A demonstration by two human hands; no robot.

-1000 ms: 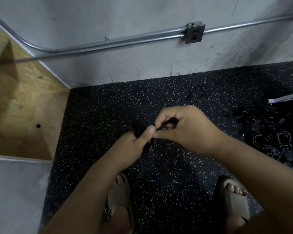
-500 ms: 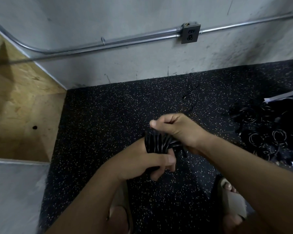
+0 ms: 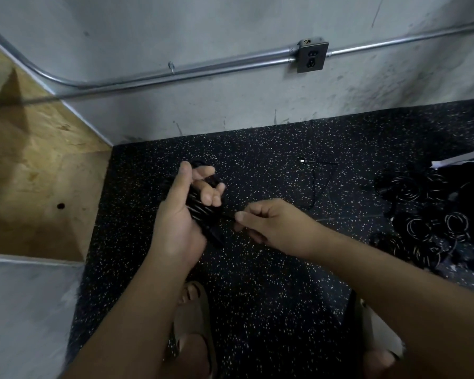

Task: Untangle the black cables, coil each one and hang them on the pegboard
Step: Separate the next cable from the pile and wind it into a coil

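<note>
Item in hand: one coiled cable (image 3: pixel 200 210), black, its turns bunched into a tight bundle that lies across the palm of the left hand (image 3: pixel 179 222). We record that hand as closed round the bundle, thumb raised along the far side and fingertips curled back over the turns. From the lower edge of the bundle a short free end (image 3: pixel 226 218) runs to the right hand (image 3: pixel 274 224), which we note pinching it between thumb and forefinger, the other fingers folded under. Both hands are held above the floor (image 3: pixel 257 283), black rubber with pale speckles, near the middle of the view. On the floor, beyond the right hand: one loose cable (image 3: pixel 322 187), thin and uncoiled, with a small plug at its far end. At the right edge: a pile of cables (image 3: pixel 433 225), several in round coils that catch the light, the rest too dark for us to tell apart. A pale flat sheet (image 3: pixel 460 160) lies at the pile's far side. Below the forearms: a left sandal (image 3: pixel 192 315) and a right sandal (image 3: pixel 378 332), both tan, toes showing. Backdrop: a grey wall (image 3: pixel 203 28), scuffed, carrying a metal conduit (image 3: pixel 216 67) that meets an outlet box (image 3: pixel 312 56) with two sockets. At left: a plywood panel (image 3: pixel 33 165) with one small dark hole (image 3: pixel 60 205), and nearer us a grey surface (image 3: pixel 25 310) whose nature we cannot tell.
</note>
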